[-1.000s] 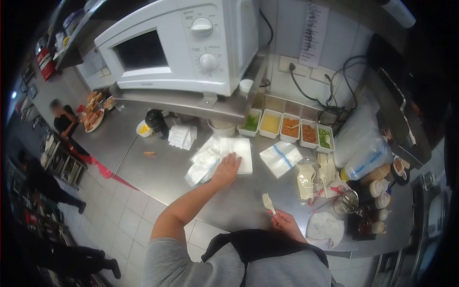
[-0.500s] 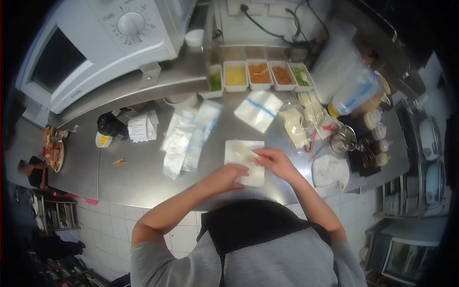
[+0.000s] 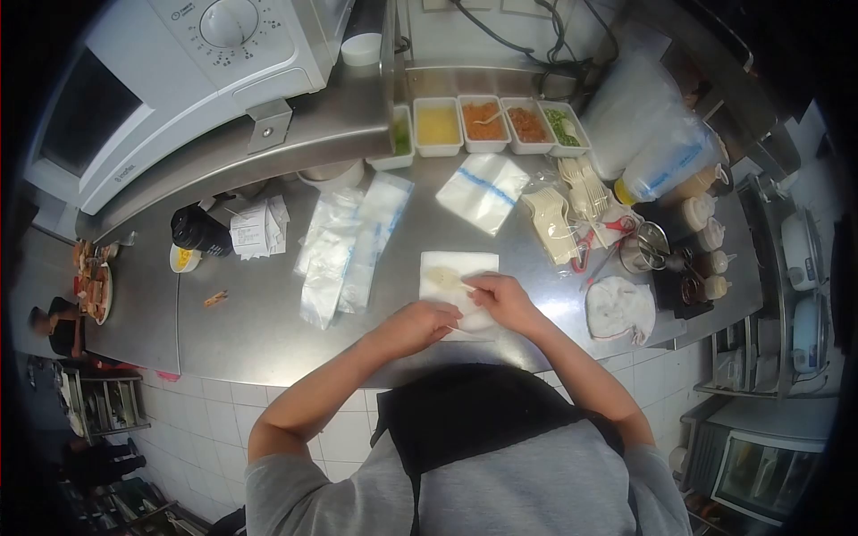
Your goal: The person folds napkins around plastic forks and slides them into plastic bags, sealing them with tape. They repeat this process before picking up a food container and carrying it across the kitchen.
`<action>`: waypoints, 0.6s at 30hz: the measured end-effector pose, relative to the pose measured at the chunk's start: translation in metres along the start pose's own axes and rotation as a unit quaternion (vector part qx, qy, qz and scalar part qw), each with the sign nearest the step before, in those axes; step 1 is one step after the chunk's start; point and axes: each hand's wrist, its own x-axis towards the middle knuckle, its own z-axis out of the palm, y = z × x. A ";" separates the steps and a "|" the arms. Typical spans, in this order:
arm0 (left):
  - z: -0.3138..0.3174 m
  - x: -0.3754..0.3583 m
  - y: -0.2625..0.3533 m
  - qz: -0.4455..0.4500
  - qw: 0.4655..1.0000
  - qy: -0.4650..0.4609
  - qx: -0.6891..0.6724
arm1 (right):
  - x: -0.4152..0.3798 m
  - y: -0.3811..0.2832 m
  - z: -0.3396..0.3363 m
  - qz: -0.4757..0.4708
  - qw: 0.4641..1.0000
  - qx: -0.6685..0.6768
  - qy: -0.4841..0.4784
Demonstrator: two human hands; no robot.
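Observation:
A square white paper napkin [image 3: 484, 261] lies on the steel counter in front of me. On it rests a pale plastic spoon [image 3: 441, 276], its bowl pointing left. My right hand [image 3: 502, 300] pinches the spoon by its handle, over the napkin's right side. From the left, my left hand [image 3: 418, 327] has its fingertips closed at the napkin's lower part, where a thin white edge shows under them. Beyond the napkin is a white plastic bag with a blue stripe [image 3: 483, 191]. Packs of pale plastic spoons [image 3: 551, 223] and forks [image 3: 587, 189] lie to the right.
Several white tubs of food [image 3: 438, 127] line the back. More clear bags [image 3: 344, 255] lie left of centre, near receipts [image 3: 257, 230] and a black bottle [image 3: 201, 232]. Red scissors [image 3: 585, 246], a folded white cloth [image 3: 619, 310] and sauce bottles [image 3: 697, 214] are at right.
The spoon has tilted down and now lies flatter on the napkin. My left fingers have drawn together at the napkin's lower edge. The camera view has shifted slightly.

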 end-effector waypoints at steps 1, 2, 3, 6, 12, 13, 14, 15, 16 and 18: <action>0.000 0.000 0.002 0.000 1.000 -0.001 0.000 | 0.002 -0.008 -0.003 -0.070 0.995 -0.067 -0.003; 0.001 0.000 0.003 -0.001 1.000 0.003 0.006 | 0.003 -0.011 -0.004 -0.139 0.981 -0.134 -0.006; -0.001 0.001 0.007 -0.002 1.000 0.008 0.012 | 0.004 -0.011 -0.003 -0.138 0.981 -0.133 -0.007; -0.011 0.011 0.014 -0.010 0.999 0.051 0.006 | 0.009 -0.007 -0.001 -0.165 0.970 -0.174 -0.030; -0.029 0.044 -0.023 -0.034 0.989 0.127 0.060 | 0.007 -0.049 -0.028 -0.203 0.962 -0.122 0.133; -0.030 0.050 -0.033 -0.022 0.986 0.137 0.087 | 0.005 -0.047 -0.026 -0.202 0.962 -0.124 0.136; -0.029 0.055 -0.043 -0.021 0.985 0.138 0.102 | 0.004 -0.042 -0.022 -0.249 0.949 -0.164 0.098; -0.029 0.059 -0.051 -0.019 0.985 0.137 0.102 | 0.004 -0.036 -0.016 -0.295 0.932 -0.204 0.060; -0.030 0.062 -0.055 -0.043 0.988 0.129 0.078 | 0.004 -0.028 -0.008 -0.300 0.922 -0.239 0.047; -0.032 0.064 -0.060 -0.070 0.989 0.123 0.054 | 0.005 -0.018 0.004 -0.287 0.919 -0.266 0.052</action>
